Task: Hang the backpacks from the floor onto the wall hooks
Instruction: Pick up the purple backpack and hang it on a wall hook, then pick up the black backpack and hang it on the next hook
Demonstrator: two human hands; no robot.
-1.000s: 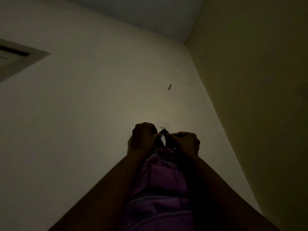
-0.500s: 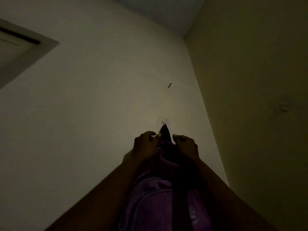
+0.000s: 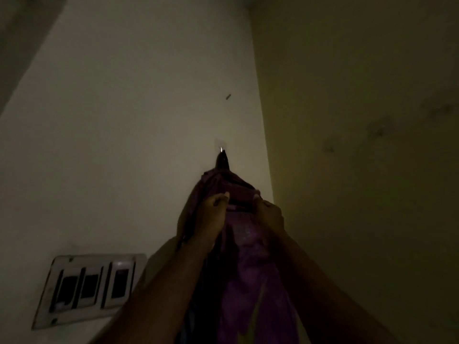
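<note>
Head view, very dim: a purple backpack (image 3: pixel 248 256) hangs flat against the pale wall (image 3: pixel 124 145) near the corner. Its fabric is soft and creased, and it narrows upward to a dark top loop (image 3: pixel 222 161) that meets the small shiny wall hook (image 3: pixel 221 148). The left hand (image 3: pixel 211 214) has its fingers curled into the bag's upper left edge. The right hand (image 3: pixel 269 213) grips the upper right edge the same way. A small dark peg (image 3: pixel 228 96) sits higher on the wall, and a switch plate (image 3: pixel 92 286) is at lower left.
</note>
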